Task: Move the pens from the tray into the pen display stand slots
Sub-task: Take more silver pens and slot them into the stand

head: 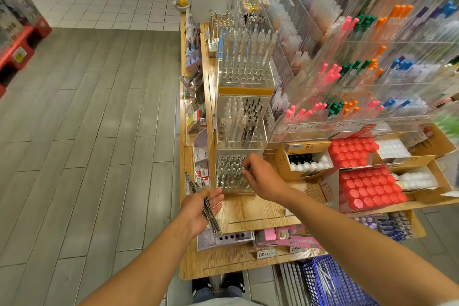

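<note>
A clear acrylic pen display stand [242, 119] rises in tiers on the wooden counter. Its lowest tier [229, 174] holds several silver-tipped pens upright in slots. My right hand [263, 176] reaches over that tier and pinches the top of a pen [246, 167] at its right side. My left hand [198, 208] hovers at the counter's left edge and grips a bundle of several dark pens [205, 202] that stick out above and below the palm. No tray is clearly in view.
Wooden counter [258, 211] runs away along the aisle. Cardboard boxes with red caps [367, 189] sit at right under acrylic racks of coloured pens [360, 69]. A blue basket [332, 281] stands on the floor at lower right. Grey plank floor [87, 131] at left.
</note>
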`<state>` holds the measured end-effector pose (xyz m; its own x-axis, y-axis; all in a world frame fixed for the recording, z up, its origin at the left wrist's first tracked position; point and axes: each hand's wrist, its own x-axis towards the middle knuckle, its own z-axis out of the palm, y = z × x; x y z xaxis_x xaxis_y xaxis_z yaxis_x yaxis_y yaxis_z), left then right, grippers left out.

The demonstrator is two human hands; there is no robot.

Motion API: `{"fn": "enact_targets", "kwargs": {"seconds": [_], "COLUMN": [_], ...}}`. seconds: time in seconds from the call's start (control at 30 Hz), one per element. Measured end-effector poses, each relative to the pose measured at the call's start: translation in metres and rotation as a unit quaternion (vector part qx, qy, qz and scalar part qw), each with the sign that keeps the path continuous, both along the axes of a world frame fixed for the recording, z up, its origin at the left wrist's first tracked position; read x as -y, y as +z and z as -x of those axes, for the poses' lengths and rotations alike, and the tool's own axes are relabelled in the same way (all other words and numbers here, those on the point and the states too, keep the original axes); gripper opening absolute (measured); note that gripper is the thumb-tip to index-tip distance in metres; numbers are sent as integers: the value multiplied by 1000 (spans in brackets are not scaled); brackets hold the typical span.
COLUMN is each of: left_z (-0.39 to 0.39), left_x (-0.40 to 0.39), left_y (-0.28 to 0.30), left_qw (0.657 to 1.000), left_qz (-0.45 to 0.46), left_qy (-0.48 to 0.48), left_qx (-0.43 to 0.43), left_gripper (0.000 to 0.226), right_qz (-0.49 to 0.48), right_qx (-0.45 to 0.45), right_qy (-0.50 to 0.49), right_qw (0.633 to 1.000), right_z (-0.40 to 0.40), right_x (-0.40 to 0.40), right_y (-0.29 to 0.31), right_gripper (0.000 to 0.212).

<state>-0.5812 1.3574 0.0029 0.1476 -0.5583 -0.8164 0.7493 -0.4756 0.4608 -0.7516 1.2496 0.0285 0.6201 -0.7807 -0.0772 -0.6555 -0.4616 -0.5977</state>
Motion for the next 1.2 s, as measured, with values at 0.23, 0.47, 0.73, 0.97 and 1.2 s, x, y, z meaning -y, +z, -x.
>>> {"fn": "enact_targets", "kwargs": {"seconds": [0.23,0.47,0.73,0.97,1.2], "left_z": [3,3,5,11,11], "left_x": [0,4,5,4,0], "left_y": [1,4,1,3,9], "left_qw": [999,998,996,993,985], "left_qz": [16,36,56,86,127], "left_qy": [-37,-47,-61,-79,-106], "left_qx": [12,0,6,-8,-43], "left_gripper": [13,17,23,29,40], "right_qz": [118,149,137,-157,-331], "right_qx": [-63,-97,-119,31,140], "right_qy": [33,30,21,-55,-91], "right_qw": [991,984,983,986,929], "right_z": [-9,-13,-13,-30,-23], "right_x": [-9,-8,-12,-14,-15], "right_y": [-7,-9,-6,9,14], "right_gripper": [18,22,27,31,18]}}
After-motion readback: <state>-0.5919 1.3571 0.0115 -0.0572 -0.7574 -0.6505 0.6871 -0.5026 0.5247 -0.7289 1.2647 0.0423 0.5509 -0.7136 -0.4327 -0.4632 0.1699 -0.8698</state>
